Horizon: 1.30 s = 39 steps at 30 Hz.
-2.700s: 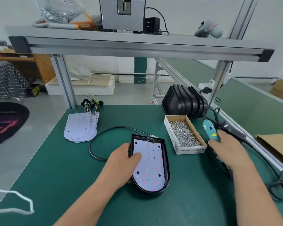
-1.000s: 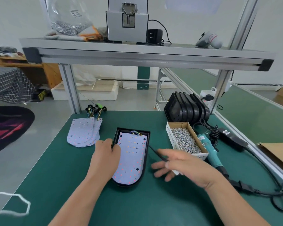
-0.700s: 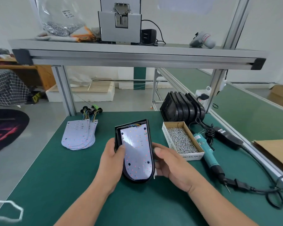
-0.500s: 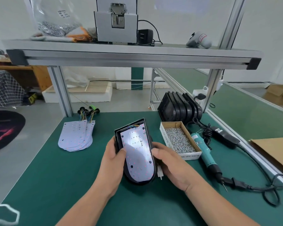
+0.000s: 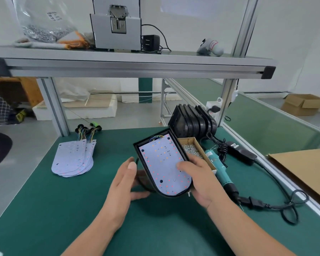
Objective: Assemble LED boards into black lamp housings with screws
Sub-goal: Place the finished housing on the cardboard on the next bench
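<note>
Freed from the left hand's earlier grip, the black housing (image 5: 148, 139) tilts above the table (image 5: 44, 209). Spare LED boards (image 5: 73, 158) lie fanned at the far left. The left hand (image 5: 126, 182) hovers with its fingers straight, just beside the housing. The right hand (image 5: 198, 180) clasps the housing's right edge, thumb on the fitted LED board (image 5: 163, 163). A cardboard box (image 5: 192, 140) behind holds screws (image 5: 189, 149), and a screwdriver (image 5: 220, 170) lies beside it.

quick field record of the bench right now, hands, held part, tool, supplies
held part: black lamp housing with white LED board seated inside, tilted off the green table
right hand: grips housing, thumb on board
left hand: fingers straight, at housing's left side
tool: teal electric screwdriver lying on table
fasteners: silver screws in cardboard box
spares: stacked white boards left, black housings behind
</note>
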{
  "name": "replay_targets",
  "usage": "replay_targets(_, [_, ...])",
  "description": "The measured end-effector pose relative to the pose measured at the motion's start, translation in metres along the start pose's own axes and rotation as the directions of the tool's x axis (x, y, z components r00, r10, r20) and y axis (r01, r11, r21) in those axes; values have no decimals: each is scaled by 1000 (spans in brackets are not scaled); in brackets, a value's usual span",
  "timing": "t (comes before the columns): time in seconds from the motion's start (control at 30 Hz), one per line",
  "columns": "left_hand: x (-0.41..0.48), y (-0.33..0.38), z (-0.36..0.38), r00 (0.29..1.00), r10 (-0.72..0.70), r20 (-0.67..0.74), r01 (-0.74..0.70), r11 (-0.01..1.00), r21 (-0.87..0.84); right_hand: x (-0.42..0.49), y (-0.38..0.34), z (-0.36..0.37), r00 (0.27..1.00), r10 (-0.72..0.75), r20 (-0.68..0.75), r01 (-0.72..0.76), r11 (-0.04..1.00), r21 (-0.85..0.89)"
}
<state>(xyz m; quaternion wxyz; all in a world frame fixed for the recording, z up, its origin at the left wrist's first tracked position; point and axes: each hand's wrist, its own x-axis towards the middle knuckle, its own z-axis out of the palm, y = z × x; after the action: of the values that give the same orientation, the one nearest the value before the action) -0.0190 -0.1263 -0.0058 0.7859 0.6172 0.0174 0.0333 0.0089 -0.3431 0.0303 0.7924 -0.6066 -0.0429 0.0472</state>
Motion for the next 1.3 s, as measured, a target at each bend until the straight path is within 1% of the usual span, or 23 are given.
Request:
replay_targets(0.07, [1,-1,0,999,-15,-36,15,1000,5,-3,-10,-12,999,-33,-30,34,999,33])
replay_targets(0.13, [3,-4,2,999,1,-51,2,998,56,-9,-20,-29,994,-84,-76,86,996,29])
replay_targets(0.23, [4,-8,3,999,21,-30,-18,995,96,-21,-36,-66,972,-149,-180,149,989,-16])
replay_targets(0.3, [5,-10,2,1000,26,-13,-24,993,119,-30,-49,-95,942,-203,-268,201,979,-35])
replay_targets(0.4, [8,-14,-2,1000,29,1,-29,988,149,-42,-71,-141,877,-297,-378,286,954,-86])
replay_targets(0.5, [12,-20,-7,999,40,18,-42,985,166,-55,-91,-190,802,-340,-492,312,940,-141])
replay_targets(0.57, [14,-21,-8,999,41,26,-44,984,173,-64,-100,-222,734,-361,-575,319,931,-177])
replay_targets(0.67, [16,-23,-8,998,48,29,-53,984,172,-78,-111,-266,611,-374,-697,315,923,-220])
replay_targets(0.77, [19,-24,-11,998,49,37,-54,986,159,-92,-114,-306,492,-350,-797,283,930,-233])
replay_targets(0.83, [21,-26,-13,998,42,38,-47,985,163,-103,-111,-331,425,-326,-844,222,942,-252])
replay_targets(0.93, [25,-29,-17,999,22,25,-26,985,173,-118,-103,-358,367,-283,-886,101,959,-264])
replay_targets(1.0, [28,-31,-19,1000,9,21,-12,984,179,-124,-100,-370,330,-270,-904,52,962,-268])
replay_targets(1.07, [31,-33,-20,1000,-4,8,2,983,184,-128,-96,-379,310,-263,-914,9,962,-274])
replay_targets(1.13, [33,-33,-19,1000,-14,-3,14,982,188,-130,-94,-383,297,-259,-919,-66,955,-290])
replay_targets(1.23, [36,-31,-17,999,-45,3,44,982,183,-130,-92,-384,288,-292,-912,-209,910,-358])
replay_targets(1.3, [36,-29,-16,998,-58,6,56,981,183,-129,-93,-384,293,-331,-897,-255,877,-407])
